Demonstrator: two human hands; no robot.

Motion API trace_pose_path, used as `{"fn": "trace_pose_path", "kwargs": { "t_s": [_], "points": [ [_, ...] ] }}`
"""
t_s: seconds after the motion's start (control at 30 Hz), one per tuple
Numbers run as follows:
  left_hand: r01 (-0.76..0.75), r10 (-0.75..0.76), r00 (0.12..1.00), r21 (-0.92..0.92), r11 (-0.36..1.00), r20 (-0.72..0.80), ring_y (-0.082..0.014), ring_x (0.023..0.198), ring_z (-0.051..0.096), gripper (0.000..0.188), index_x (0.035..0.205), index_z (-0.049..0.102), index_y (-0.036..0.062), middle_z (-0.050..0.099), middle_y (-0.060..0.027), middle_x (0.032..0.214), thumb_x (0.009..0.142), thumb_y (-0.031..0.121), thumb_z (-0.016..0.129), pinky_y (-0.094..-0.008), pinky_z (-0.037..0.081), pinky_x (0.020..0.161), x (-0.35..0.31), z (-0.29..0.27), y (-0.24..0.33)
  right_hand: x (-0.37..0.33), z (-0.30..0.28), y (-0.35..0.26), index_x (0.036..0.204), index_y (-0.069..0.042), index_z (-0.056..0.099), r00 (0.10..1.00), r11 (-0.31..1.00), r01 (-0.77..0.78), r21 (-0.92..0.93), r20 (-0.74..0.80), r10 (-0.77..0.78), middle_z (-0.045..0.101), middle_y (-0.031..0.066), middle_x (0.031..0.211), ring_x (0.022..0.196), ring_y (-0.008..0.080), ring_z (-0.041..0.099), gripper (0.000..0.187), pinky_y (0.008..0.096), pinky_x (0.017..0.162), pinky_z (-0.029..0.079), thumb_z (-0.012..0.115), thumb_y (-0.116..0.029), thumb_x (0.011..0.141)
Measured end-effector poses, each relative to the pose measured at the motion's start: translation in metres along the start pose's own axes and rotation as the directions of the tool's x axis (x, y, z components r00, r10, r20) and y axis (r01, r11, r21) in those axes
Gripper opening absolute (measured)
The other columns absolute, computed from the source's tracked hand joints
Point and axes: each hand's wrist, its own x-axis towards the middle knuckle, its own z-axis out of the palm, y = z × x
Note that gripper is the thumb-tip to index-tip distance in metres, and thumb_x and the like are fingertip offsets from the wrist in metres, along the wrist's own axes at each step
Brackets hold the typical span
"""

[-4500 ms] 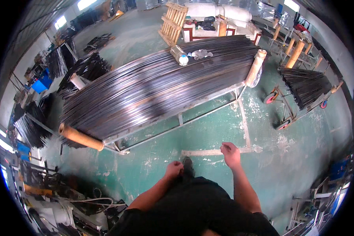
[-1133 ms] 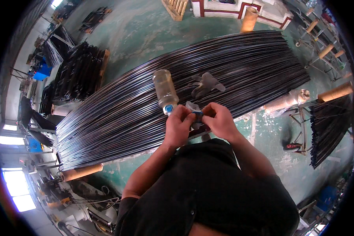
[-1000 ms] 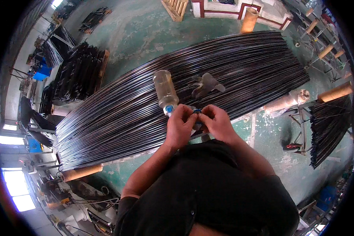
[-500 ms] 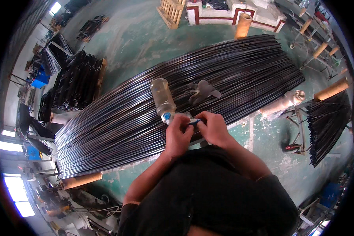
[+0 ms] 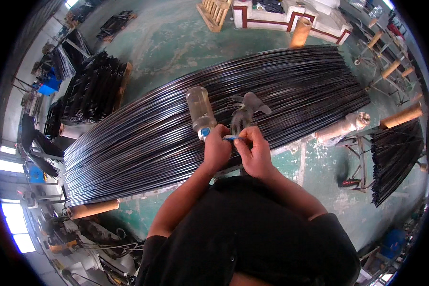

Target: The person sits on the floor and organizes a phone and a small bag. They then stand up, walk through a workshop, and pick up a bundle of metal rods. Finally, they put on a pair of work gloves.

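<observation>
My left hand [image 5: 218,150] and my right hand [image 5: 256,152] meet just in front of my body, above a bundle of long dark metal rods [image 5: 148,138]. Between their fingertips they pinch a small blue-and-white item [image 5: 231,137], too small and too covered to name. Close beyond my left hand, a clear plastic bottle [image 5: 201,108] lies on the rods, its blue-and-white cap end toward me. A pair of grey work gloves [image 5: 247,110] rests on the rods just past my right hand.
A brown cardboard tube [image 5: 300,31] stands at the bundle's far end, and another tube [image 5: 94,209] lies by its near left end. A plastic-wrapped roll [image 5: 344,128] is at the right. More dark rods [image 5: 93,88] are stacked at the left. A wooden pallet [image 5: 213,14] stands at the back.
My fingers have shifted on the small item, whose white part now shows along the blue. My right hand has turned a little. The view has moved slightly.
</observation>
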Motion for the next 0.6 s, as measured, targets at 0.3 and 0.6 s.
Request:
{"fn": "trace_pose_path", "kwargs": {
  "t_s": [0.3, 0.6],
  "points": [
    [-0.228, 0.259, 0.959, 0.222, 0.948, -0.118, -0.0417, 0.08, 0.063, 0.019, 0.091, 0.062, 0.0038, 0.063, -0.0188, 0.086, 0.072, -0.002, 0.06, -0.047, 0.051, 0.071, 0.007, -0.006, 0.03, 0.015, -0.02, 0.045, 0.092, -0.013, 0.064, 0.907, 0.609, 0.385, -0.693, 0.407, -0.11, 0.062, 0.0135, 0.079, 0.078, 0.035, 0.066, 0.009, 0.0487, 0.061, 0.051, 0.057, -0.016, 0.088],
    [-0.249, 0.272, 0.943, 0.139, 0.958, -0.189, -0.0424, 0.091, 0.068, 0.028, 0.106, 0.054, 0.0074, 0.065, -0.0205, 0.105, 0.082, 0.014, 0.068, -0.0539, 0.054, 0.072, 0.019, 0.05, 0.061, 0.075, -0.046, 0.064, 0.101, 0.001, 0.075, 0.932, 0.908, -0.174, -0.381, -0.362, 0.027, 0.073, 0.0106, 0.085, 0.073, 0.0198, 0.067, 0.019, 0.0369, 0.068, 0.054, 0.07, -0.006, 0.085]
  ]
}}
